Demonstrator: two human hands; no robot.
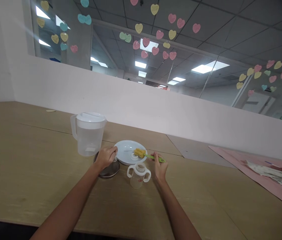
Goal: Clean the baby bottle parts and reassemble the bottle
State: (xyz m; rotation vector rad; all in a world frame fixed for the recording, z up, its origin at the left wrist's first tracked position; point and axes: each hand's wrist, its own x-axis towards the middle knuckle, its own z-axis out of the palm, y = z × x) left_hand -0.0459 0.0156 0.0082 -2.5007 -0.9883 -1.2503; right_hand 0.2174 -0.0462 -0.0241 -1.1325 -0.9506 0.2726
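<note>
Nearest me on the table [31,186] stood the two-handled cup [138,174] — well in from the near edge. My right hand [160,168] pinched the green brush [147,155], sponge over the plate [128,151]; my left hand [105,157] curled on the metal bowl [108,170]. Beyond — the jug [88,133].

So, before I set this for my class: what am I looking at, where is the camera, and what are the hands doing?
The single picture comes from a camera worn on a person's head, looking down at their own bare arms; there is no machine. On the wooden table stand a lidded jug, a white plate and a two-handled baby bottle. The left hand rests on a metal strainer. The right hand has its grip on a green-handled brush, whose yellow sponge end lies on the plate.
</note>
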